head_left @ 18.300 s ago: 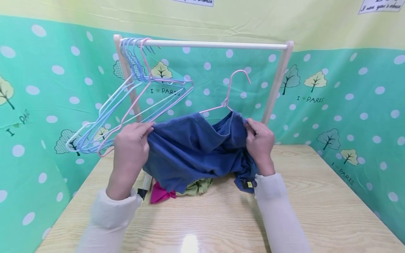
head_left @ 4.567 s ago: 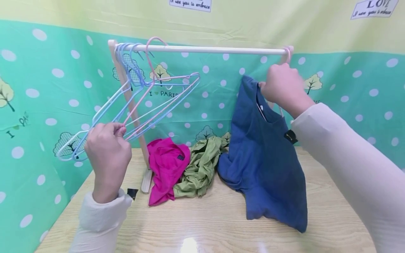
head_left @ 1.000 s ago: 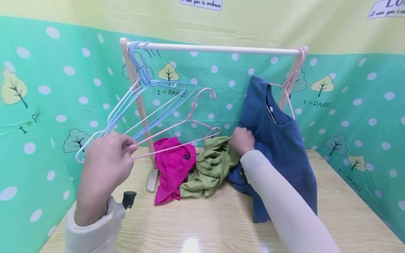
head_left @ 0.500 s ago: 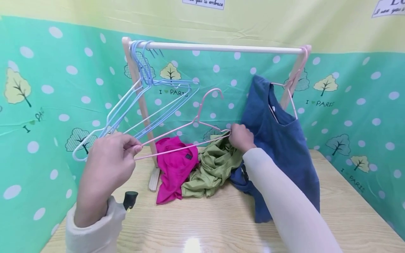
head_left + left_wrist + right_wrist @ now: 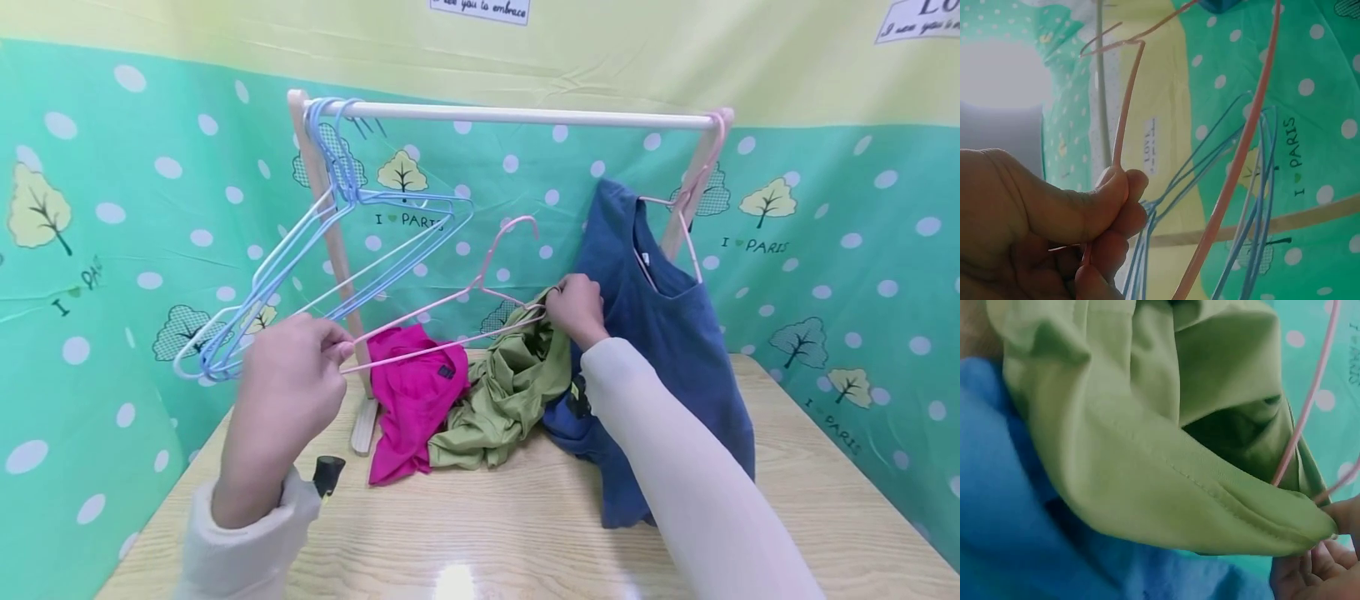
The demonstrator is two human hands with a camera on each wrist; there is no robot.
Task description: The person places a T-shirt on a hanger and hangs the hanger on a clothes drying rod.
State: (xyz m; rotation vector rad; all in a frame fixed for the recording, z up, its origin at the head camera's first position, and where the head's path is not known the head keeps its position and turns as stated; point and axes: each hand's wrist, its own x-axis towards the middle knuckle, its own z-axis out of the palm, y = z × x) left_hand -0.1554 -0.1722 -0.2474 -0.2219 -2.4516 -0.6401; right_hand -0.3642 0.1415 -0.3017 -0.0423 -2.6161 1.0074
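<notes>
Pinching the left end of the slim pink wire hanger [image 5: 477,282] between thumb and curled fingers of the left hand [image 5: 296,379], probably to steer it from outside the cloth. Clamping the edge of the crumpled olive-green fabric garment [image 5: 510,392] in the fingers of the right hand [image 5: 577,304], with the hanger's other end tucked behind that edge, seemingly to stop the opening sagging; impossible to tell whether gripping wire too. Otherwise resting in folds on the pale wood-grain tabletop [image 5: 480,525], between the bunched magenta fabric garment [image 5: 412,392] and the navy-blue fabric garment [image 5: 678,342], itself hung lopsided at the right end of the round white rail [image 5: 510,113], likely from having one arm of a second pink wire hanger [image 5: 691,248] outside the neckline.
</notes>
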